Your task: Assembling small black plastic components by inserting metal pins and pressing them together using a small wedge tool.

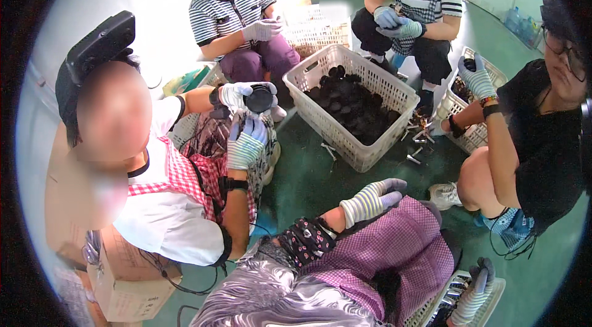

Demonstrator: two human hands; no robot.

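My left hand (374,201), in a white and grey striped glove, rests over my knee on the purple gingham apron (394,234). Its fingers stretch out to the right, and nothing shows in them. At the lower right, my right hand (473,295) wears a similar glove with grey fingertips. It is at the right side of a small white basket (498,287), its fingers pointing up and slightly apart. Shiny silver and dark pieces (453,296) lie in that basket. I see no piece held in this hand, though part of it is cut off below.
A large white crate (377,153) of round black pieces (354,105) stands ahead on the green floor. Small scraps (419,136) lie beside it. Several gloved people sit around; one at left holds a round black piece (259,99). A cardboard box (132,287) stands at lower left.
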